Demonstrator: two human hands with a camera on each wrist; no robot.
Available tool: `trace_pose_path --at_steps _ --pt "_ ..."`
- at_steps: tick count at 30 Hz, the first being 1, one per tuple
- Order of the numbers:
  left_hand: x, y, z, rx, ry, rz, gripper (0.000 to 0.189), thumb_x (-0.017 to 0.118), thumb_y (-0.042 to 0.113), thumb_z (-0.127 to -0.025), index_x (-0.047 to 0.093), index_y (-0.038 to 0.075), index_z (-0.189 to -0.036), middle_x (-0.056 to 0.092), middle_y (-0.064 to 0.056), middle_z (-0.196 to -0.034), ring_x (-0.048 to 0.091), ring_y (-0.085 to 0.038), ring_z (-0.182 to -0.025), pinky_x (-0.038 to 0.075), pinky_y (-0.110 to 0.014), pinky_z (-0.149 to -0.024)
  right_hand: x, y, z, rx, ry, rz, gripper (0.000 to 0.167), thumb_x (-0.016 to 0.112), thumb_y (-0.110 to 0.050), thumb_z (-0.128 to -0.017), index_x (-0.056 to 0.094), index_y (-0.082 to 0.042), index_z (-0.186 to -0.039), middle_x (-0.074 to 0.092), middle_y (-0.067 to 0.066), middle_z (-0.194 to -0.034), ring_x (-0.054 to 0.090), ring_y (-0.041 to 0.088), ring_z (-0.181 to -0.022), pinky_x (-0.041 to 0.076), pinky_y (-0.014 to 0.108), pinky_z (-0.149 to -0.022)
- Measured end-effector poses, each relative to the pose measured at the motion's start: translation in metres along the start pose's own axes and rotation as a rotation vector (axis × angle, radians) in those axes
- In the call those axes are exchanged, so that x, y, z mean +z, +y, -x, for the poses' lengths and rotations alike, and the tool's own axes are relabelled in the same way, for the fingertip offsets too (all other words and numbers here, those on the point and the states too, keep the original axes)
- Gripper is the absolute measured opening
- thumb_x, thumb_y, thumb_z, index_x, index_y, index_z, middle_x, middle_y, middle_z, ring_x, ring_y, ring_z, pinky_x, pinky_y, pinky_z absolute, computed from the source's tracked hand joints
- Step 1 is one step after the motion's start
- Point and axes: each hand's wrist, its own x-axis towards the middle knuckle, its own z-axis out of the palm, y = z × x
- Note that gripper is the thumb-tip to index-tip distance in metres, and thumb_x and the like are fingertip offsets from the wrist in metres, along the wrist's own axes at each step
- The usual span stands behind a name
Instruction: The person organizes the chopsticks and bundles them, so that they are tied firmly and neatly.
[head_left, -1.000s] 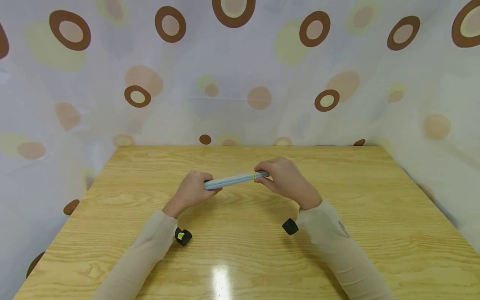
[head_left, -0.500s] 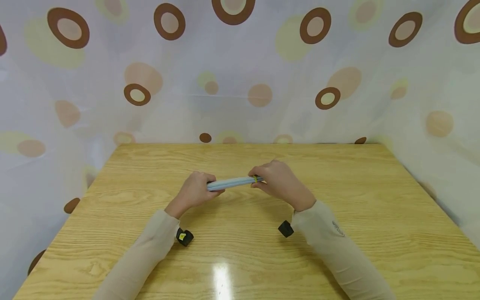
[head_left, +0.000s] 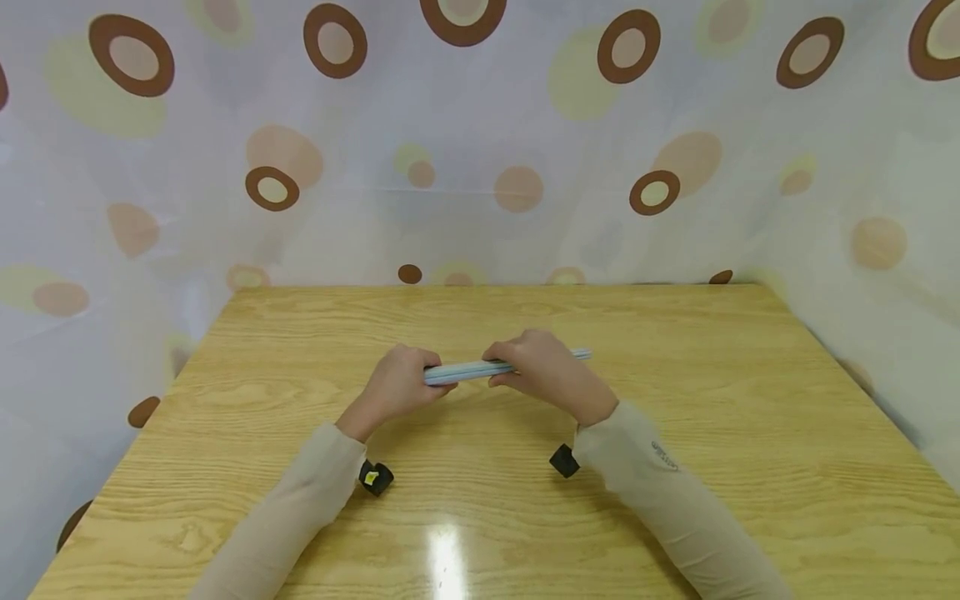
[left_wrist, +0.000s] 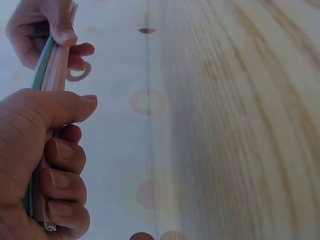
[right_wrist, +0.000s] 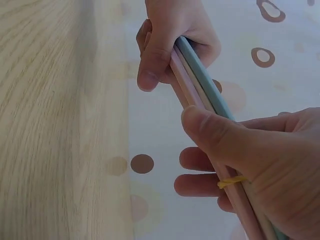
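Both hands hold one bundle of pastel chopsticks [head_left: 467, 372] level above the table. The left hand [head_left: 401, 379] grips the left end, fingers curled round it. In the left wrist view the sticks show pink, cream and teal inside that grip. My right hand [head_left: 546, 373] pinches the bundle farther along between thumb and fingers, and the thin right end sticks out beyond this hand. A yellow rubber band [right_wrist: 232, 181] circles the sticks under the right hand, as the right wrist view shows. From the head view the band is hidden.
The wooden table [head_left: 480, 517] spreads beneath both arms. A white curtain [head_left: 480, 233] with brown and pastel circles stands behind it and at both sides. Small black cameras sit at the left cuff [head_left: 377, 478] and the right cuff [head_left: 564, 461].
The right hand has slid left along the chopsticks, so their thin end now shows past it and the band is covered in the head view. The left hand has shifted slightly right.
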Motion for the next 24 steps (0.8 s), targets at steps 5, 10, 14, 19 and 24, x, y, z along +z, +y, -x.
trace_pose_path --at_steps 5,10,14,19,24 --pt "-0.002 0.005 0.0 -0.019 0.002 -0.027 0.023 0.077 0.022 -0.081 0.062 0.01 -0.068 0.055 0.004 -0.056 0.042 -0.005 -0.047 0.037 -0.02 -0.049 -0.004 0.001 0.002 0.017 -0.013 -0.049 0.041 0.079 -0.026 -0.078 0.066 -0.005 -0.11 0.072 0.005 -0.096 0.067 0.015 -0.075 0.054 0.029 -0.069" --pt "-0.006 0.002 0.001 -0.028 0.032 -0.056 0.021 0.077 0.021 -0.08 0.063 0.01 -0.069 0.054 0.005 -0.056 0.04 -0.006 -0.049 0.036 -0.021 -0.05 -0.014 0.013 0.008 0.079 -0.024 -0.134 0.046 0.079 -0.026 -0.079 0.063 -0.005 -0.116 0.071 0.007 -0.106 0.069 0.018 -0.087 0.054 0.034 -0.077" --pt "-0.011 -0.002 0.001 -0.032 0.05 -0.068 0.024 0.077 0.022 -0.08 0.061 0.011 -0.067 0.049 0.005 -0.054 0.037 -0.007 -0.05 0.033 -0.021 -0.05 -0.024 0.022 0.012 0.099 -0.024 -0.258 0.03 0.074 -0.018 -0.085 0.067 -0.004 -0.11 0.07 0.007 -0.104 0.069 0.019 -0.09 0.054 0.034 -0.081" --pt "-0.012 -0.004 0.001 -0.031 0.048 -0.074 0.024 0.077 0.024 -0.081 0.062 0.012 -0.068 0.051 0.006 -0.054 0.039 -0.006 -0.049 0.034 -0.021 -0.049 -0.027 0.026 0.013 0.098 -0.029 -0.294 0.019 0.069 -0.014 -0.089 0.069 -0.005 -0.106 0.071 0.006 -0.099 0.069 0.015 -0.087 0.055 0.032 -0.078" --pt "-0.012 -0.005 0.001 -0.013 0.058 -0.09 0.024 0.077 0.024 -0.081 0.062 0.012 -0.067 0.056 0.005 -0.055 0.041 -0.006 -0.048 0.036 -0.021 -0.048 -0.024 0.022 0.011 0.066 -0.044 -0.248 0.022 0.065 -0.015 -0.092 0.068 -0.003 -0.11 0.071 0.007 -0.1 0.069 0.015 -0.084 0.055 0.032 -0.077"
